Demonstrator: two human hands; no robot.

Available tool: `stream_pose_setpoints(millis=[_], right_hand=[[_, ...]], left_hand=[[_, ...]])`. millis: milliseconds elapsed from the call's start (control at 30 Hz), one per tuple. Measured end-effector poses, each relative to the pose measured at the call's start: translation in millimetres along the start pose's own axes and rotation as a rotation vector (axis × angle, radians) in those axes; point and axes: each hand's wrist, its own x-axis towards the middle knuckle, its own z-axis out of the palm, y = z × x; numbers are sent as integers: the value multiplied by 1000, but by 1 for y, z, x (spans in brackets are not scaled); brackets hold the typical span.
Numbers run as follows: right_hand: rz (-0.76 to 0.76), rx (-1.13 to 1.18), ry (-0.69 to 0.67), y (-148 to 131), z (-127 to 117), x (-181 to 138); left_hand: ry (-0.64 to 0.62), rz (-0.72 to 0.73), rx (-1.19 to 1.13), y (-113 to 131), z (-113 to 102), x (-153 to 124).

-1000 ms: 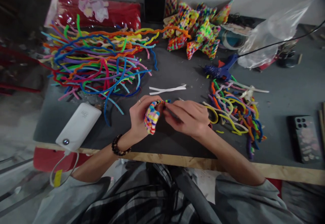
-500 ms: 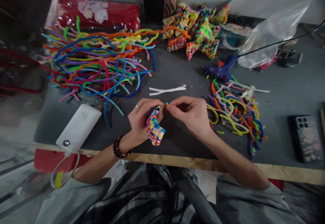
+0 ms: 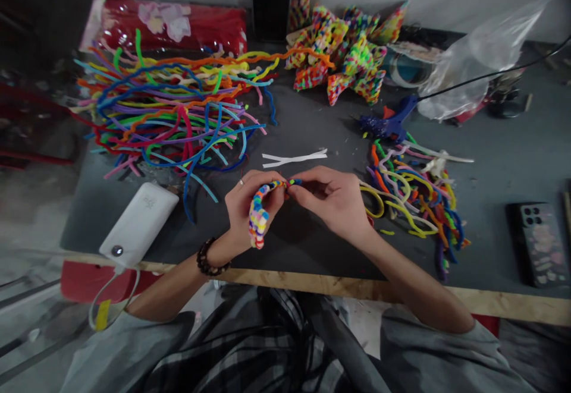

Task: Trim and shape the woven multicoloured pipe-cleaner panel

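Note:
My left hand [image 3: 243, 206] is closed around a small woven multicoloured pipe-cleaner piece [image 3: 259, 217], held just above the dark table near its front edge. My right hand [image 3: 332, 200] pinches the top end of the same piece, fingertips meeting those of the left hand. The piece hangs down between the hands. A beaded bracelet [image 3: 209, 257] sits on my left wrist and a ring on a left finger.
A big tangle of loose pipe cleaners [image 3: 169, 107] lies back left, a smaller heap [image 3: 414, 194] right of my hands. Finished woven pieces [image 3: 343, 51], a blue glue gun [image 3: 390, 120], a white power bank [image 3: 138, 223], a phone [image 3: 537, 244], white strips [image 3: 294, 157] and a plastic bag [image 3: 473, 54].
The woven piece has been turned in my hands and now hangs narrower, edge-on. Both hands stayed in place, with the right fingers shifting along its top end.

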Motion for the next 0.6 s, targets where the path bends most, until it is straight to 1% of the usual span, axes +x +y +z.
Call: stream_pose_setpoints(millis=[133,233,333,400,500,600], right_hand=[[-130,-144,38,-3,-1,-1],[-285,-287,52,-8,-3,1],[-410,-369,56,-10,-7,3],[-456,-417,44,-11,-8,4],[-500,-534,-11,-11,-10,4],[-521,-628,-27,-10,-10,5]], left_hand=[[-52,-56,25,5,-2,1],[-77,-76,28,5,-2,2],[-97,-79,15,3,-2,2],[-113,-72,15,1,-2,3],[-137,-66,43,-2,-3,2],[-154,-111,39,-5,-3,0]])
